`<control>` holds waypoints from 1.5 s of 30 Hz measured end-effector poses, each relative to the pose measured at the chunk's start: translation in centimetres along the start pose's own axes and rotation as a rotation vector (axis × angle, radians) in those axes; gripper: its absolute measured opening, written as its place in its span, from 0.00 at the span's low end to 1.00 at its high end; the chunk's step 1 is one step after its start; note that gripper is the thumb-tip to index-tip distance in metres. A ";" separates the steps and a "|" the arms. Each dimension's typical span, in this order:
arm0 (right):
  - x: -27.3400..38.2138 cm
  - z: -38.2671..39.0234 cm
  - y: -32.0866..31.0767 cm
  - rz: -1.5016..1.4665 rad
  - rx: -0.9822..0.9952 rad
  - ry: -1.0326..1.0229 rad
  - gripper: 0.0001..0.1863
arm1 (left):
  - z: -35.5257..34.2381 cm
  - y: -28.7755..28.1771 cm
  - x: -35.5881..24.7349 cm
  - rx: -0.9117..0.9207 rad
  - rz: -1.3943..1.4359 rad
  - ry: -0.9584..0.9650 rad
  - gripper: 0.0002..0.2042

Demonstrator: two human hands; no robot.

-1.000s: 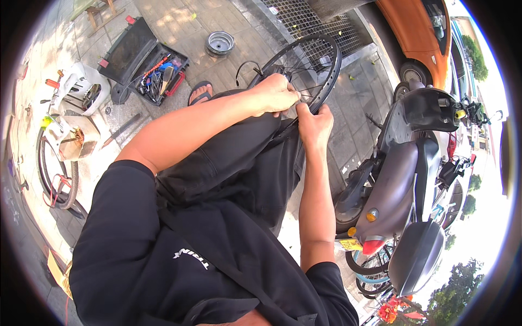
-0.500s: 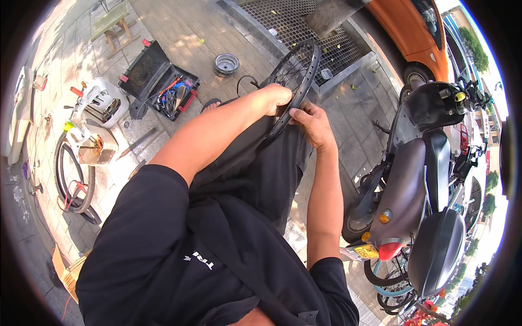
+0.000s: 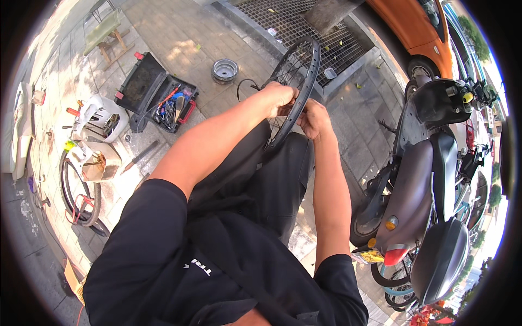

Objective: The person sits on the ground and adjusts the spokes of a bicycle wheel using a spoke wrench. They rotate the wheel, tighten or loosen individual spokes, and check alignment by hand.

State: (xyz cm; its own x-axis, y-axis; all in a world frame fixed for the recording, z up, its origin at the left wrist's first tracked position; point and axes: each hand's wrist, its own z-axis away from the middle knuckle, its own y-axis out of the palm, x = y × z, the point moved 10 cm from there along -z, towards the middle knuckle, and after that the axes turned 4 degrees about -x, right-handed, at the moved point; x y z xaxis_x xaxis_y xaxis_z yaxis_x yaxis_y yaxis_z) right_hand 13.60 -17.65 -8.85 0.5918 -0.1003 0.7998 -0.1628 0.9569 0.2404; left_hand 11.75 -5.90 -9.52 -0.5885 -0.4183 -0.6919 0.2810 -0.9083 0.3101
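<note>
A black bicycle wheel (image 3: 310,73) without a tire stands upright, tilted, at my knees, with thin spokes running to its hub side. My left hand (image 3: 281,100) is closed at the spoke side of the rim, its fingertips partly hidden behind the rim. On the rim's outer face, my right hand (image 3: 315,119) has its fingers curled together against the rim. Whatever small thing may be between those fingers is too small or hidden to make out. The wheel's lower part rests between my legs, over the dark trousers (image 3: 277,179).
An open black toolbox (image 3: 176,103) with tools lies ahead left, near a round metal hub part (image 3: 224,70). Loose tires (image 3: 81,190) and a cut plastic container (image 3: 100,163) are at left. A parked scooter (image 3: 408,201) stands at right. A metal grate (image 3: 272,19) lies ahead.
My right hand has turned and its thumb has left the rim's face; the fingers are now curled in. My left hand has shifted slightly toward the rim. The view has tilted a little.
</note>
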 end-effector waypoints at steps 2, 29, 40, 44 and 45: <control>-1.0 -1.3 1.0 -0.043 0.072 0.078 0.13 | -0.6 -0.7 0.2 0.030 0.072 -0.043 0.11; -6.0 -1.0 1.3 0.341 0.219 0.568 0.16 | 6.1 -0.8 7.1 0.036 0.316 -0.109 0.08; -5.9 -1.8 -0.8 0.370 0.020 0.523 0.13 | 4.3 0.2 8.8 -0.074 0.299 0.035 0.10; -4.9 -2.6 -3.0 0.474 0.022 0.398 0.11 | 5.0 0.7 7.9 -0.093 0.177 0.069 0.12; -4.9 -2.3 -2.3 0.401 0.005 0.424 0.10 | 4.9 0.5 7.3 -0.104 0.097 0.141 0.12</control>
State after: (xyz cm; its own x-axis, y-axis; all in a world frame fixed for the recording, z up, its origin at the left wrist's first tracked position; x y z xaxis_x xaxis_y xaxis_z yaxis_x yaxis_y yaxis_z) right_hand 12.86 -18.73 -14.54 0.7473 0.3884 0.5391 -0.4426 0.8962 -0.0321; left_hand 3.90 -9.47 -11.27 -0.4444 -0.4915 -0.7490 0.4126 -0.8544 0.3159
